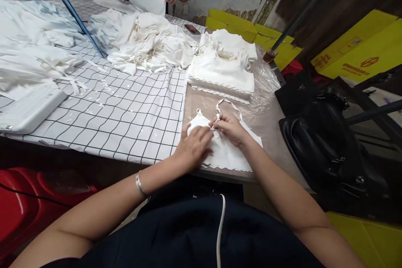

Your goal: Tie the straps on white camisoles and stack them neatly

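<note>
A loose heap of white garments [147, 42] lies on the checked cloth [125, 109], with a neat folded stack [222, 73] beside it. Near the bench [201, 104] edge, the left hand [194, 146] presses the white top [228, 155] flat to steady it, while the right hand [230, 127] pinches its strap [232, 104]. A black bag [326, 142] sits further right.
</note>
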`<state>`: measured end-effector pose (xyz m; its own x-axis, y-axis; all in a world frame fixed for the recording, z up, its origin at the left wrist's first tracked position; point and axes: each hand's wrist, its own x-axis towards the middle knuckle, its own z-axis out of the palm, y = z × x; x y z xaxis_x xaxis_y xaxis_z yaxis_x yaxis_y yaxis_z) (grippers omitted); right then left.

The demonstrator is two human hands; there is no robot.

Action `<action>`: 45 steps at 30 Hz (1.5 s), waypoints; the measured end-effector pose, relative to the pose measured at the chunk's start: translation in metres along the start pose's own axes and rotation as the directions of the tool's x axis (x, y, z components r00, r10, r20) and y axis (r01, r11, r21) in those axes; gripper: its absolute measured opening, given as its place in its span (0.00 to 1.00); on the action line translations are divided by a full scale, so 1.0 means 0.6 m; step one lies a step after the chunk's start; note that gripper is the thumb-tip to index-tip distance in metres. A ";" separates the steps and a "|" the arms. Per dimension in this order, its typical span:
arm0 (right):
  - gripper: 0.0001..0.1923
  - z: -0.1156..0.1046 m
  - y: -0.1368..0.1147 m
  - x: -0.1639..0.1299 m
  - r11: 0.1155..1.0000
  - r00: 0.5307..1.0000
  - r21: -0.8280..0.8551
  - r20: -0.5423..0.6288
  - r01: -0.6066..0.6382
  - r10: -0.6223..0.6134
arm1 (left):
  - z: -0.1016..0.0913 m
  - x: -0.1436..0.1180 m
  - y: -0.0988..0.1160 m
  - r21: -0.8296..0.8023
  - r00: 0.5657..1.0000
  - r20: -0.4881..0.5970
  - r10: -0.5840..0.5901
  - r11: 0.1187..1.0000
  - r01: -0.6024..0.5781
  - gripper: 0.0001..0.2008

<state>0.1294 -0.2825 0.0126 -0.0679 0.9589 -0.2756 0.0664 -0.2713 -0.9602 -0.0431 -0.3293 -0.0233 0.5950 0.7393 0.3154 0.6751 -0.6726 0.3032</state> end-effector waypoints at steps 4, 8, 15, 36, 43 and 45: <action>0.05 0.012 -0.052 0.048 0.939 0.973 0.254 0.063 -0.233 0.224 | 0.020 -0.067 0.008 0.092 0.965 0.071 0.253 0.961 -0.259 0.29; 0.07 0.037 -0.093 0.113 0.938 0.970 0.252 0.020 -0.239 0.242 | 0.021 -0.093 0.011 0.152 0.967 0.124 0.222 0.959 -0.240 0.31; 0.10 0.061 -0.096 0.179 0.940 0.975 -0.262 -0.084 -0.220 0.205 | 0.020 -0.096 0.008 0.159 0.964 0.213 0.159 0.968 -0.195 0.36; 0.24 -0.065 0.145 -0.161 0.313 0.869 -0.936 -0.016 0.160 -0.495 | 0.029 0.308 -0.036 -0.051 0.875 0.239 -0.422 0.894 0.445 0.18; 0.21 -0.064 0.147 -0.162 0.596 0.857 -0.759 -0.101 0.262 -0.506 | -0.006 0.378 -0.055 -0.332 0.797 0.459 -0.393 0.756 0.564 0.09; 0.20 -0.070 0.140 -0.158 0.781 0.857 -0.556 -0.217 0.285 -0.467 | -0.032 0.375 -0.040 -0.573 0.768 0.538 -0.348 0.518 0.635 0.13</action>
<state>0.1834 -0.3928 -0.0398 0.1267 0.9667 0.2225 0.5862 0.1080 -0.8030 0.0661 -0.1475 0.0574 0.4570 0.8192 -0.3465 0.4780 0.1023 0.8724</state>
